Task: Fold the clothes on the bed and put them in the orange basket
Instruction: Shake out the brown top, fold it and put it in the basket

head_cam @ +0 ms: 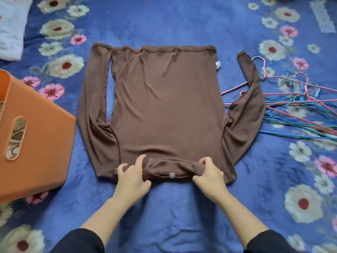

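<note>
A brown long-sleeved top (164, 106) lies flat on the blue flowered bed cover (169, 216), collar toward me and hem away. Its sleeves run along both sides, and the right one lies partly over the hangers. My left hand (132, 179) holds the left end of the collar, fingers spread and curled on the fabric. At the collar's right end, my right hand (209, 177) pinches the fabric between thumb and fingers. The orange basket (42, 136) stands at the left edge, with patterned cloth showing through its handle slot.
A heap of pink, blue and green wire hangers (295, 105) lies to the right of the top. A white pillow or cloth (11, 28) sits at the far left corner. A pale strip of fabric (321, 17) lies at the far right.
</note>
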A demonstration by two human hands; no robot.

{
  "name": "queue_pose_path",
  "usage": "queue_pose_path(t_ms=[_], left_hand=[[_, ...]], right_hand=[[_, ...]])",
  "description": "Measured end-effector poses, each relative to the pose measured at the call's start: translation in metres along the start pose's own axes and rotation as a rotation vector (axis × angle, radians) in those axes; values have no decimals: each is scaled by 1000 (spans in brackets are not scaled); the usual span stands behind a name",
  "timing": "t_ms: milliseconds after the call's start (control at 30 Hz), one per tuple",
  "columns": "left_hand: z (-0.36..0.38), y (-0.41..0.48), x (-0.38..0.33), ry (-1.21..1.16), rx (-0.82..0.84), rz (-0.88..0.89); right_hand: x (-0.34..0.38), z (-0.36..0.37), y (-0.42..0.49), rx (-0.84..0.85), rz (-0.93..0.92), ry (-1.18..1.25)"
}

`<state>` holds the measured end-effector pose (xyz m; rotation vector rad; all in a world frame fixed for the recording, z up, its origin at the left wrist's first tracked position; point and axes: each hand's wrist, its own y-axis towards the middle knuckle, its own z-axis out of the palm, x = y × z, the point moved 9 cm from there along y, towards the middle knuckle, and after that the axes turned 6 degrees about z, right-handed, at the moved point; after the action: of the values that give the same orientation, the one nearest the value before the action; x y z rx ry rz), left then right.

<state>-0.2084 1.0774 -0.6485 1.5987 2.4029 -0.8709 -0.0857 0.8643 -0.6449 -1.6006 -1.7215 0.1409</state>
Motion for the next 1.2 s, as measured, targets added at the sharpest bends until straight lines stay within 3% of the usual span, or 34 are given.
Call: queue_pose_path(t_ms=[67, 133, 200, 233, 300, 433, 533, 633, 800, 1000, 1200], left_hand=[[7, -12, -2, 2, 92, 126], [20, -38, -7, 214, 165, 379], [41, -63, 2, 439, 264, 507], [46, -69, 7, 465, 282, 521], [44, -68, 9, 447, 316, 499], [19, -27, -38, 342, 149, 505], [11, 11, -72, 202, 18, 459], [17, 42, -113, 149, -23, 431], [52, 88, -172, 139, 57, 464], [75, 127, -193, 251, 45, 418], [95, 129, -187, 226, 79, 398]], right_hand=[[4, 0, -15, -48, -230, -98], [2, 14, -40, -14, -518, -332], [-21, 42, -56, 233, -565, -567], [-33, 47, -59, 347, -515, -596], [-43, 41, -51, 402, -365, -484], [-42, -27, -2, 51, -120, 67], [-47, -87, 41, -191, 28, 211], [-53, -138, 77, -330, 97, 226], [-70, -203, 137, -457, 185, 89], [-79, -222, 197, -441, 304, 94], [-83, -213, 208, -440, 410, 330]])
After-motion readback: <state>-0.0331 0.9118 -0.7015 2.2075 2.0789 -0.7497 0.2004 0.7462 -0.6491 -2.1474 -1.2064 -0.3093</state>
